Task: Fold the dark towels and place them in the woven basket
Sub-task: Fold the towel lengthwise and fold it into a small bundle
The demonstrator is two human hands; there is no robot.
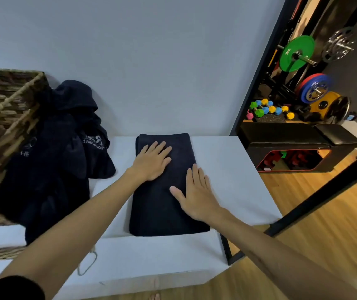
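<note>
A dark towel (158, 211), folded into a long rectangle, lies on the white table (227, 169). My left hand (152, 162) rests flat on its far left part, fingers spread. Flat on the towel's right side lies my right hand (196, 194), also with fingers apart. Neither hand grips the cloth. A pile of unfolded dark towels (60, 152) with pale printed lettering sits to the left, spilling from the woven basket (4, 118), which lies tipped on its side at the far left.
A pale wall rises behind the table. To the right a black frame (316, 198) borders a wooden floor with a black bench (292, 137), coloured dumbbells (268, 110) and weight plates (296, 54). A cord loop (87, 264) hangs at the table's front left.
</note>
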